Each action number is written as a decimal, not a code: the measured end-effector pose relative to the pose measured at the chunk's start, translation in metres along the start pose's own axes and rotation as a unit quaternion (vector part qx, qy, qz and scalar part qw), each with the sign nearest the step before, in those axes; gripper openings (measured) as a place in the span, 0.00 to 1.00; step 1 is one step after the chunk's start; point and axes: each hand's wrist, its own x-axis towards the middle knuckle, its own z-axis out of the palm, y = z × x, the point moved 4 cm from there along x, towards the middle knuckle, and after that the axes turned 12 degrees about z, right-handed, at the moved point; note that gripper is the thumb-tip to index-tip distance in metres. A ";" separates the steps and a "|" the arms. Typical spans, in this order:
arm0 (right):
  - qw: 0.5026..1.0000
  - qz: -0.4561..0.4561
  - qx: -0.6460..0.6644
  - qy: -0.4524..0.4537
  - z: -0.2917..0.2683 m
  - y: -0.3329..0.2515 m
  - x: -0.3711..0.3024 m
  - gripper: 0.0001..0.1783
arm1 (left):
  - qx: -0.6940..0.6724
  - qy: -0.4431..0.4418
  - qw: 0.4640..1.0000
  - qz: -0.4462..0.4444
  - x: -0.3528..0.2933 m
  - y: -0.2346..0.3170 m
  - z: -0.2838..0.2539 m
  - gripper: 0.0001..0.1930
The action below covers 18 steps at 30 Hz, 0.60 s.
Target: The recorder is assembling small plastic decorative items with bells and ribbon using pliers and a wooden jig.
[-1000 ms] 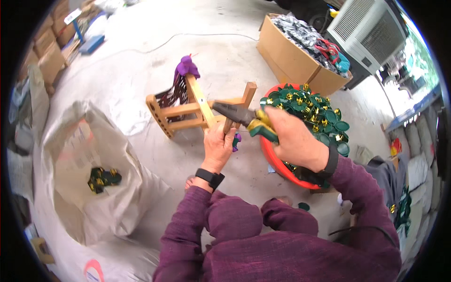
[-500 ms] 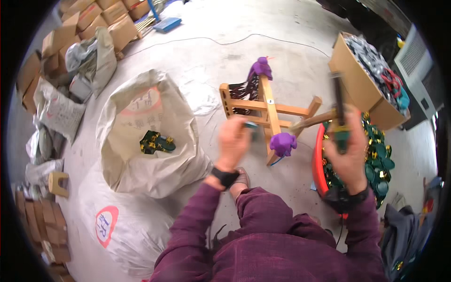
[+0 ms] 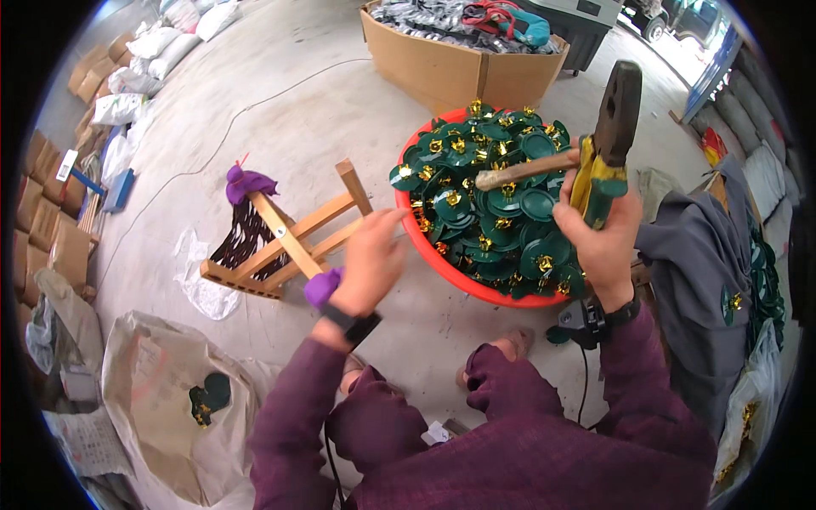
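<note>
Right-hand grip (image 3: 605,242) is clamped tight round the green-and-yellow handles of a pair of pliers (image 3: 609,136), nose pointing up and away from the person, long axis close to vertical with a slight lean right. There's a wooden stick (image 3: 527,170) crossing at the pliers, running roughly sideways with its free end pointing left over the red basin (image 3: 442,259); can't tell if the pliers' nose actually bites it or the fingers just pinch it. The left hand (image 3: 367,265) has its grip loosely apart, fingers stretched toward the basin's near-left rim, and I can't tell whether it touches the wooden frame (image 3: 289,242) lying on the concrete floor (image 3: 289,110) just left of the basin. That frame has purple cloth knots at its ends. The basin is heaped with green discs with gold centres (image 3: 493,212). My guess at the risk: the pliers are held high, so if the hold loosens, stick or pliers drop into the heap and scatter discs, or the nose swings back towards the face. A cardboard box (image 3: 433,68) sits beyond the basin, and a pale sack (image 3: 161,399) lies well left of it.
</note>
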 end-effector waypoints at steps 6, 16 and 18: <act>0.997 0.070 0.026 -0.011 0.002 0.024 -0.005 0.31 | 0.103 -0.100 0.990 -0.008 0.045 -0.048 0.133 0.20; 0.992 0.052 0.091 -0.072 0.028 0.029 -0.005 0.33 | 0.009 0.001 0.997 0.081 0.029 -0.022 0.063 0.08; 0.989 0.029 0.097 -0.106 0.037 0.017 -0.003 0.33 | 0.063 0.027 0.995 0.077 0.007 -0.002 0.001 0.15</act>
